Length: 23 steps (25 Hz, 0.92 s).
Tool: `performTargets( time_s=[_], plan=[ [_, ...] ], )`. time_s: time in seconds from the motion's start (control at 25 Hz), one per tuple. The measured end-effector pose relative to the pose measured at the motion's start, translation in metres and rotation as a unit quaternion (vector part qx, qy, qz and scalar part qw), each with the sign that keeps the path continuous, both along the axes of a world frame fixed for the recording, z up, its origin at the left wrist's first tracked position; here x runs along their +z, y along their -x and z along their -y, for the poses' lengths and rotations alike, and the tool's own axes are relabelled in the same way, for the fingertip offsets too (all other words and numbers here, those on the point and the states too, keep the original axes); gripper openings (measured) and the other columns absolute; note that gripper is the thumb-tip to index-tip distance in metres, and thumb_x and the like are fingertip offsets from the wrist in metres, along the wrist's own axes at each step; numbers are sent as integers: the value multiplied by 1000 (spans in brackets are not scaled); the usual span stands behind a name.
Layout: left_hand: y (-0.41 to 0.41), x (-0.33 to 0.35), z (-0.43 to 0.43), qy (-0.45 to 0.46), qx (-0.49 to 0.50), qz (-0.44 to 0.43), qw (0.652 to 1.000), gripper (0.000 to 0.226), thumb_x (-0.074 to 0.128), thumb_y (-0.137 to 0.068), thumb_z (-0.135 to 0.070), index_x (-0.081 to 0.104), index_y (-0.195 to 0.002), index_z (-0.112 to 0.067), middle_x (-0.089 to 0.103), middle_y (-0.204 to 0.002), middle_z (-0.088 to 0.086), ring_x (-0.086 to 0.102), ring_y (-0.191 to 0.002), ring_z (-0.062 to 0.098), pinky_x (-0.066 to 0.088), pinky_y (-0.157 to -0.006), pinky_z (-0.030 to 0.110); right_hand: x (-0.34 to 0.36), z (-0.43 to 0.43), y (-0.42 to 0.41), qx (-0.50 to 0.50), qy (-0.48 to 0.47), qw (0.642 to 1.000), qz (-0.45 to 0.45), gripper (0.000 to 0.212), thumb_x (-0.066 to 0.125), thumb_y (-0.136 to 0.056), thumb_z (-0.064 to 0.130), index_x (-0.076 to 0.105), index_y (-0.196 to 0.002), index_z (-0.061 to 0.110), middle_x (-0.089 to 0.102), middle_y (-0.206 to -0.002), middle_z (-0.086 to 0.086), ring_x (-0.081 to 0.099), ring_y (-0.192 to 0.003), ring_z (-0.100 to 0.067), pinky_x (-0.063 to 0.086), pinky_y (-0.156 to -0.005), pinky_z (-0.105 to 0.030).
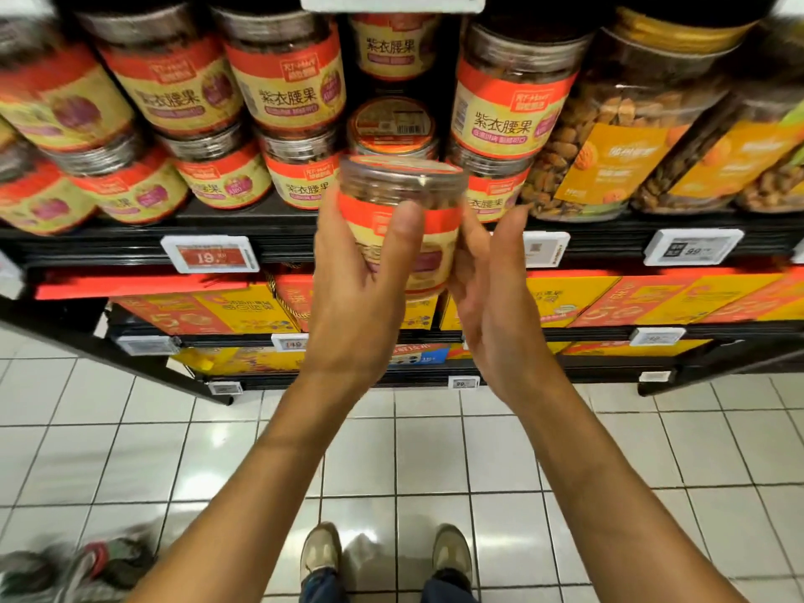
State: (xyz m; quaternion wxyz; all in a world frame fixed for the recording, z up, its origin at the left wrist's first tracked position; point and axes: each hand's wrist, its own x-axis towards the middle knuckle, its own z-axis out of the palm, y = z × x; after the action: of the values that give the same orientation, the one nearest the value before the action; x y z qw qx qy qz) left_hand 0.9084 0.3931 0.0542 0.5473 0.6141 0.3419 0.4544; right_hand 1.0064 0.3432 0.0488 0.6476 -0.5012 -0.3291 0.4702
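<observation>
A clear plastic jar of nuts (402, 187) with a red and cream label is held upright in front of the shelf edge, at the middle of the view. My left hand (352, 298) grips it from the left, with the thumb laid across the front of the label. On the jar's right side, my right hand (491, 289) lies with its palm turned to the jar and its fingers along that side and behind it. Its thumb stands straight, clear of the jar.
The black shelf (243, 219) carries stacked jars of the same kind (287, 76), with a gap behind the held jar where one jar (391, 124) shows its round end. Bigger jars of almonds (609, 137) stand right. Gift boxes (226, 311) fill lower shelves above a tiled floor (391, 463).
</observation>
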Motion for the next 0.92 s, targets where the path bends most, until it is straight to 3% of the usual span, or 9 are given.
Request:
performTargets(
  time_s=[0.16,0.24,0.32,0.44,0.52,0.6,0.72,0.84,0.92],
  plan=[
    [-2,1,-21,-27,104,42,993,61,51,-80,-51,43,-123,-9,62,-98,-13,62,-94,-2,53,-82,24,15,0,3,-69,-12,996,57,53,18,-86,54,58,-111,29,64,-114,15,56,-114,2,42,-100,-19],
    [-1,0,-25,-50,120,72,989,61,49,-80,-49,41,-122,-7,60,-97,-14,61,-88,-7,52,-73,15,16,3,5,-149,-9,983,106,47,25,-89,48,65,-100,24,68,-109,6,61,-107,-4,47,-96,-22],
    [-5,5,-30,-69,107,93,988,54,50,-80,-46,35,-116,-10,57,-96,-13,59,-83,-11,48,-68,9,15,4,12,-138,-38,982,122,48,30,-90,49,64,-108,21,67,-114,0,60,-111,-8,47,-95,-23],
    [-14,15,-41,-72,94,67,991,52,48,-78,-52,32,-112,-15,55,-106,-5,55,-96,-3,45,-85,20,17,-4,12,-136,-77,981,115,52,33,-88,47,59,-119,15,62,-124,-4,54,-121,-11,43,-103,-28],
    [-22,21,-54,-90,152,-51,983,57,42,-81,-58,38,-117,-14,41,-117,3,40,-112,9,33,-102,25,18,-20,4,-124,-85,982,115,44,33,-92,43,56,-121,18,59,-130,-4,50,-126,-10,39,-108,-34],
    [-24,22,-68,-75,147,-134,977,57,35,-84,-55,46,-114,-9,34,-113,6,33,-110,9,25,-108,24,18,-36,-2,-107,-63,977,176,49,29,-92,40,51,-129,17,51,-139,-4,41,-134,-11,31,-113,-37],
    [-16,10,-71,-74,92,-70,990,58,32,-90,-44,45,-127,-2,43,-113,1,42,-99,-15,31,-95,5,10,-49,-7,-129,-38,960,245,57,29,-92,44,49,-133,10,48,-140,-6,40,-134,-14,32,-112,-40],
    [-4,-6,-65,-110,97,-31,989,49,34,-95,-34,45,-135,-9,48,-123,-6,48,-122,8,38,-107,31,5,-54,-9,-154,-60,956,244,56,30,-91,44,54,-127,8,54,-134,-7,46,-129,-15,36,-109,-40],
    [-5,-9,-68,-119,96,-43,987,46,33,-96,-32,49,-133,-10,49,-125,-3,48,-124,11,37,-108,34,4,-59,-10,-155,-54,957,240,53,30,-92,39,55,-127,8,54,-135,-8,45,-129,-14,35,-110,-39]
  ],
)
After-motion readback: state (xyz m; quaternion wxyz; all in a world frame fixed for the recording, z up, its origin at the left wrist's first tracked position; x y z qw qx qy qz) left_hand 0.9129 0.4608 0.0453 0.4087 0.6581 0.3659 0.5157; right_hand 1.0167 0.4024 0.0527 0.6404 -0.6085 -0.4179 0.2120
